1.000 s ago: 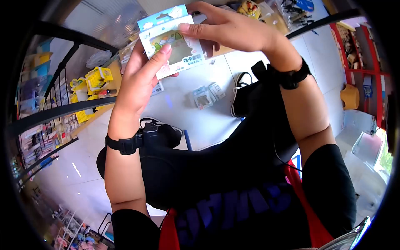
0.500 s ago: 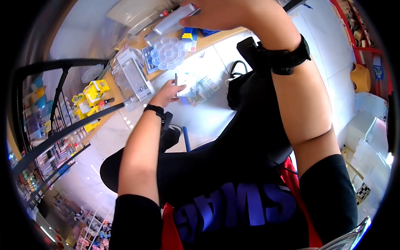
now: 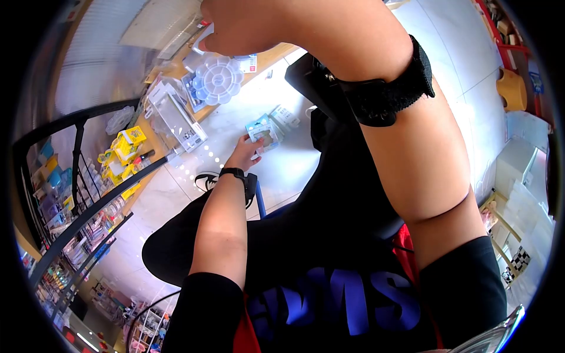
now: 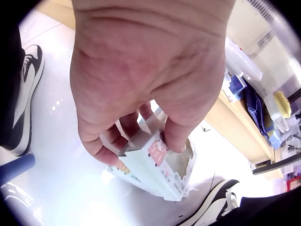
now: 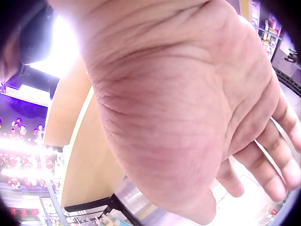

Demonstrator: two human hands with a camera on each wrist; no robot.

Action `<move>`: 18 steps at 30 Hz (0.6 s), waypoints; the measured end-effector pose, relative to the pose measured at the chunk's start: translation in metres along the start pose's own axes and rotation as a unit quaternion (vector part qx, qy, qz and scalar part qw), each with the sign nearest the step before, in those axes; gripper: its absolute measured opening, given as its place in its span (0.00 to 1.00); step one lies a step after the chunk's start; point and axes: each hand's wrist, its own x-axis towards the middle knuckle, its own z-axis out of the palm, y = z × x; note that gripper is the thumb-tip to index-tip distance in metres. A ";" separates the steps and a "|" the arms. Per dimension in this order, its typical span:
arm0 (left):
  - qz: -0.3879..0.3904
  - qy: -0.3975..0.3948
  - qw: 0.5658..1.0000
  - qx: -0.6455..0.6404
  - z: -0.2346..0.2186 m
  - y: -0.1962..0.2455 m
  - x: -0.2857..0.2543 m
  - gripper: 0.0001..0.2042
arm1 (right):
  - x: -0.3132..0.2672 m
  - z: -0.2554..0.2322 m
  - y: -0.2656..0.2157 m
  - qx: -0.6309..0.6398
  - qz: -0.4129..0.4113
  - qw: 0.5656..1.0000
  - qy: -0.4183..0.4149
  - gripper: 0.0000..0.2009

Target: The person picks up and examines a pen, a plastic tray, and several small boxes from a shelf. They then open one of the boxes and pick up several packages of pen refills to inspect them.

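Low over the floor, my left hand (image 3: 243, 154) grips a small white and light-blue cardboard box (image 3: 266, 136) with a clear window. In the left wrist view the thumb presses the front of this box (image 4: 160, 162) near its window, and the fingers curl behind it. Another pale package (image 3: 286, 116) lies on the floor right beside it. My right hand (image 3: 253, 26) is up at the top of the head view, over the wooden shelf. Its palm fills the right wrist view, with relaxed fingers (image 5: 263, 169) and nothing held.
A clear flower-shaped palette (image 3: 219, 79) and a white tray-like package (image 3: 176, 117) lie along the wooden shelf (image 3: 206, 112). Yellow packets (image 3: 126, 147) sit behind a black rail (image 3: 100, 203) on the left. My shoe (image 3: 206, 180) stands near the left forearm.
Both hands held the box up high a second ago. The left hand has since carried it down to the floor, while the right let go and moved left over the shelf.
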 end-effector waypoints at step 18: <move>0.024 0.055 0.998 -0.007 0.012 -0.023 0.013 0.47 | 0.013 0.018 0.000 -0.007 -0.053 0.998 0.037 0.13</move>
